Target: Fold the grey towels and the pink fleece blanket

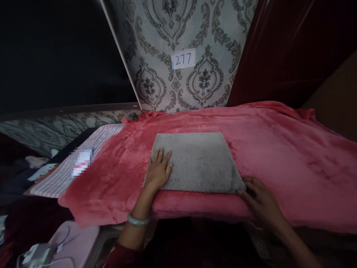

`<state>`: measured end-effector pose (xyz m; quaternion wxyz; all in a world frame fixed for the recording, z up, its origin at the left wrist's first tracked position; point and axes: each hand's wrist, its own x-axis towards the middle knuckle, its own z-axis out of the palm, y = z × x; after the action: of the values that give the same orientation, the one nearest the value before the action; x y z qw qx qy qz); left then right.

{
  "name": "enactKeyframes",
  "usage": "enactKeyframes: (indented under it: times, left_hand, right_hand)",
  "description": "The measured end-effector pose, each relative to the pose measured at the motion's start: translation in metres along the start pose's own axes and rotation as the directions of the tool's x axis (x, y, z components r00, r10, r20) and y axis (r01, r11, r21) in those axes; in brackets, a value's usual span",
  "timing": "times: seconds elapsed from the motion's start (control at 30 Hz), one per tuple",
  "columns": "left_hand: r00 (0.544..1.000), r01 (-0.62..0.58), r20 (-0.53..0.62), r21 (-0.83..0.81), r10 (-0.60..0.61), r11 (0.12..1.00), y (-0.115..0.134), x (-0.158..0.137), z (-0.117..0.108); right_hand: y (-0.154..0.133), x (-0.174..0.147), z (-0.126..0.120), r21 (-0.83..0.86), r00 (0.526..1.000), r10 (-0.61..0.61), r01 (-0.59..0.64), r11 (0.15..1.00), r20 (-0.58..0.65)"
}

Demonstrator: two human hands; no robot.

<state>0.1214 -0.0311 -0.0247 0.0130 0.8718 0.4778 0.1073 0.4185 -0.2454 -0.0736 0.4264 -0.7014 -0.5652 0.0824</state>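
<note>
A grey cloth [198,160] lies flat on a pink plush blanket [279,149] in front of me. My left hand [160,169] rests on the cloth's left side, palm down and fingers spread. At the cloth's near right corner, my right hand [256,193] pinches the edge between thumb and fingers. The cloth looks smooth, with a few darker patches toward its right side.
A large dark screen [61,56] stands at the back left. Beside the blanket lies a striped cloth [61,182]. A white plug adapter [37,255] sits on a pink stool [80,238] at the lower left. A paper marked 277 [183,58] is on the wall.
</note>
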Motion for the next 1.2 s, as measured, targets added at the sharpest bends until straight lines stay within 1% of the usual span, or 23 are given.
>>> enactKeyframes:
  times: [0.1, 0.13, 0.2, 0.23, 0.27, 0.3, 0.33, 0.4, 0.43, 0.47, 0.53, 0.57, 0.63, 0.7, 0.77, 0.83, 0.9, 0.97, 1.0, 1.07, 1.13, 1.2]
  left_hand:
    - [1.000, -0.007, -0.018, -0.052, 0.006, 0.999, -0.003, 0.003, 0.001]
    - [1.000, -0.013, -0.027, -0.079, 0.011, 0.997, -0.004, 0.004, 0.001]
    - [0.999, -0.023, -0.051, -0.141, 0.015, 0.990, -0.008, 0.003, 0.000]
    - [0.997, -0.024, -0.073, -0.166, 0.012, 0.986, -0.010, 0.001, -0.002]
    - [0.995, -0.025, -0.104, -0.179, 0.006, 0.983, -0.012, -0.003, -0.005]
    - [0.990, -0.026, -0.143, -0.181, -0.001, 0.983, -0.013, -0.009, -0.008]
    - [0.983, -0.028, -0.185, -0.172, -0.004, 0.985, -0.014, -0.016, -0.011]
    - [0.969, -0.045, -0.248, -0.132, 0.011, 0.990, -0.013, -0.032, -0.015]
    - [0.965, -0.055, -0.261, -0.110, 0.024, 0.992, -0.012, -0.039, -0.015]
    - [0.964, -0.062, -0.263, -0.089, 0.036, 0.994, -0.011, -0.046, -0.015]
    - [0.970, -0.078, -0.234, -0.050, 0.064, 0.996, -0.009, -0.056, -0.009]
    - [0.974, -0.087, -0.211, -0.034, 0.078, 0.996, -0.009, -0.058, -0.005]
    - [0.981, -0.109, -0.161, -0.009, 0.106, 0.994, -0.009, -0.061, 0.003]
    - [0.983, -0.126, -0.135, 0.004, 0.125, 0.992, -0.011, -0.061, 0.010]
    - [0.980, -0.135, -0.145, 0.000, 0.134, 0.991, -0.014, -0.061, 0.015]
    - [0.976, -0.143, -0.171, -0.020, 0.137, 0.990, -0.017, -0.062, 0.017]
    - [0.972, -0.148, -0.190, -0.044, 0.137, 0.988, -0.019, -0.062, 0.019]
    - [0.971, -0.151, -0.196, -0.061, 0.136, 0.987, -0.020, -0.062, 0.019]
    - [0.972, -0.150, -0.194, -0.068, 0.134, 0.986, -0.019, -0.062, 0.019]
    - [0.975, -0.142, -0.185, -0.078, 0.126, 0.987, -0.018, -0.061, 0.020]
    - [0.979, -0.128, -0.172, -0.085, 0.112, 0.988, -0.017, -0.061, 0.019]
    - [0.983, -0.108, -0.156, -0.090, 0.093, 0.990, -0.017, -0.063, 0.017]
  right_hand:
    - [0.000, -0.002, -0.005, 0.019, 1.000, 0.013, -0.013, 1.000, 0.026]
    - [0.000, -0.002, -0.008, 0.017, 0.999, 0.037, -0.037, 0.999, -0.007]
    - [-0.005, 0.000, -0.010, -0.039, 0.986, 0.065, -0.072, 0.997, -0.155]
    - [-0.011, 0.003, -0.009, -0.091, 0.971, 0.046, -0.070, 0.993, -0.235]
    - [-0.019, 0.008, -0.006, -0.153, 0.959, -0.001, -0.044, 0.987, -0.285]
    - [-0.031, 0.014, 0.000, -0.214, 0.955, -0.071, 0.008, 0.977, -0.286]
    - [-0.046, 0.021, 0.009, -0.265, 0.960, -0.144, 0.078, 0.961, -0.239]
    - [-0.084, 0.037, 0.034, -0.324, 0.964, -0.263, 0.233, 0.917, -0.052]
    - [-0.104, 0.045, 0.050, -0.339, 0.954, -0.295, 0.297, 0.893, 0.056]
    - [-0.124, 0.052, 0.066, -0.343, 0.934, -0.316, 0.356, 0.869, 0.169]
    - [-0.156, 0.063, 0.098, -0.335, 0.886, -0.318, 0.429, 0.839, 0.337]
    - [-0.167, 0.067, 0.112, -0.333, 0.863, -0.304, 0.447, 0.830, 0.402]
    - [-0.174, 0.070, 0.133, -0.335, 0.834, -0.269, 0.459, 0.823, 0.482]
    - [-0.163, 0.069, 0.140, -0.351, 0.833, -0.244, 0.450, 0.821, 0.498]
    - [-0.140, 0.064, 0.131, -0.393, 0.861, -0.222, 0.420, 0.818, 0.457]
    - [-0.109, 0.055, 0.111, -0.467, 0.906, -0.176, 0.356, 0.809, 0.386]
    - [-0.076, 0.042, 0.085, -0.552, 0.952, -0.113, 0.259, 0.793, 0.285]
    - [-0.048, 0.027, 0.060, -0.606, 0.982, -0.062, 0.160, 0.779, 0.179]
    - [-0.037, 0.020, 0.050, -0.615, 0.989, -0.045, 0.123, 0.779, 0.141]
    - [-0.021, 0.008, 0.036, -0.606, 0.994, -0.030, 0.090, 0.791, 0.108]
    - [-0.012, 0.001, 0.028, -0.580, 0.993, -0.027, 0.088, 0.810, 0.113]
    - [-0.008, 0.001, 0.023, -0.553, 0.992, -0.025, 0.092, 0.828, 0.128]
